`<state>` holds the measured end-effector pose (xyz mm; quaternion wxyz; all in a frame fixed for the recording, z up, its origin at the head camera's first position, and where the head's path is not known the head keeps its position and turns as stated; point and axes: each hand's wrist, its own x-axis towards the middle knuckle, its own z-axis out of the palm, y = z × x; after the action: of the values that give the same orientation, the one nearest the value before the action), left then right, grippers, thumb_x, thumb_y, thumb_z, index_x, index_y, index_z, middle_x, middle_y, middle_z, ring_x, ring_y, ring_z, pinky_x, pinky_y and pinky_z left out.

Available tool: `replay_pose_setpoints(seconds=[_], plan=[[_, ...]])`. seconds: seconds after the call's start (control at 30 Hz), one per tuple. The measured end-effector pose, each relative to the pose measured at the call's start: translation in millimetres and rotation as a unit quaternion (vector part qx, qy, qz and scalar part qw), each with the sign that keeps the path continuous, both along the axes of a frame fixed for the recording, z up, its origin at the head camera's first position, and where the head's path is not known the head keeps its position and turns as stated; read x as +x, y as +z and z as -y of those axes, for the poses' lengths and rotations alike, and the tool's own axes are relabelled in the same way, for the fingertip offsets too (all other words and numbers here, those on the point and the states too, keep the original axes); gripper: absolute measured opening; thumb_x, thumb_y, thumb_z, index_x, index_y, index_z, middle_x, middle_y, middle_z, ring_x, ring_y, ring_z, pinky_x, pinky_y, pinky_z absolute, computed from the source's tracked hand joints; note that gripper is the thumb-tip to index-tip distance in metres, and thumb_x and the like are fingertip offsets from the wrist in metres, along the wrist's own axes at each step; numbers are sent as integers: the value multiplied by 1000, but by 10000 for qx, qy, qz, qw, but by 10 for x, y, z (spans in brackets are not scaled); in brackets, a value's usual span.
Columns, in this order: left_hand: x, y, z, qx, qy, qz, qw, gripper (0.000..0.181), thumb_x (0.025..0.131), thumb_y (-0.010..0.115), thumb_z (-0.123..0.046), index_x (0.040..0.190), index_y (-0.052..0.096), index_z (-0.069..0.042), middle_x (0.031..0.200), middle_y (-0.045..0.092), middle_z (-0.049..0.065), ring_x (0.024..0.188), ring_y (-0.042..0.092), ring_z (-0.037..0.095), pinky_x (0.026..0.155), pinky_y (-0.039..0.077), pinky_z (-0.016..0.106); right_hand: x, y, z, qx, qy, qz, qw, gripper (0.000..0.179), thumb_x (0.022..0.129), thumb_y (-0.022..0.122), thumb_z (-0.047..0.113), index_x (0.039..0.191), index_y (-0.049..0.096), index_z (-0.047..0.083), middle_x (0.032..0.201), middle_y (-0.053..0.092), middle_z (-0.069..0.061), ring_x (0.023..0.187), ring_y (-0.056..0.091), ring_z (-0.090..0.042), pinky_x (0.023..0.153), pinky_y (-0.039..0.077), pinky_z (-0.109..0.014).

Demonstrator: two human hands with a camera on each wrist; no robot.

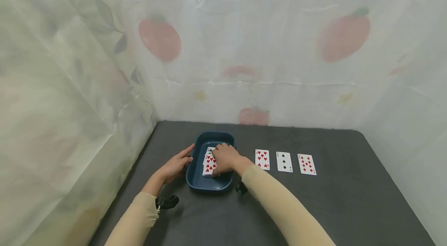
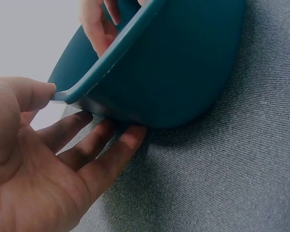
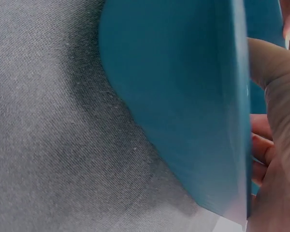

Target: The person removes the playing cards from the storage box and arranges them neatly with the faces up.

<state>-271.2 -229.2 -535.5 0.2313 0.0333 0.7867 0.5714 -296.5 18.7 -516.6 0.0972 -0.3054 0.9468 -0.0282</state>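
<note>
A dark blue tray with rounded corners and raised walls stands on the table in the head view. My left hand holds its left side, the thumb on the rim and the other fingers against the outside wall in the left wrist view. Inside the tray lie playing cards, a hearts card over one with a black club. My right hand reaches over the right wall and grips at these cards with bent fingers and thumb. The wall hides its fingertips in the right wrist view.
Right of the tray, three face-up cards lie in a row: a hearts card, a three of spades and a diamonds card. The dark grey table meets pale patterned curtains at the back and sides.
</note>
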Motion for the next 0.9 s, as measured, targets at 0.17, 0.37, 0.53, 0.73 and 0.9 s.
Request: replay_pose_setpoints(seconds=[0.17,0.37,0.53,0.73,0.9], plan=[[-18,-5,1,37,32,35,10000,61,110,44,-19,165,21,-34,160,29,21,133,42,38,101,43,66,-4,100,-56,-165,144,-54,9997,80,78,79,63,142,59,20,137,53,-2,120,45,-21,105,42,-42],[-28,-22,12,19,-18,14,10000,62,110,45,-20,165,19,-34,161,27,21,137,37,40,101,42,68,7,347,-254,-714,312,-36,9970,84,79,81,59,150,53,25,141,50,-2,126,42,-22,106,41,-42],[-38,-28,4,-34,120,68,9999,61,110,46,-22,164,23,-37,159,30,19,132,40,37,99,46,65,15,517,-572,-1014,249,2,9945,86,79,83,55,153,50,26,143,48,-2,130,39,-22,107,41,-42],[-52,-40,7,-31,159,72,9998,60,110,46,-23,164,23,-38,161,28,19,132,39,36,99,46,64,20,633,-1165,-1104,-16,-31,9939,89,78,87,48,154,48,24,145,47,-4,133,39,-24,106,42,-46],[-46,-40,10,-28,164,61,9998,60,110,45,-23,164,23,-38,163,28,20,137,41,38,102,42,67,81,627,-1766,-1135,-304,39,9931,89,80,88,43,155,47,19,145,46,-7,130,42,-28,100,45,-50]])
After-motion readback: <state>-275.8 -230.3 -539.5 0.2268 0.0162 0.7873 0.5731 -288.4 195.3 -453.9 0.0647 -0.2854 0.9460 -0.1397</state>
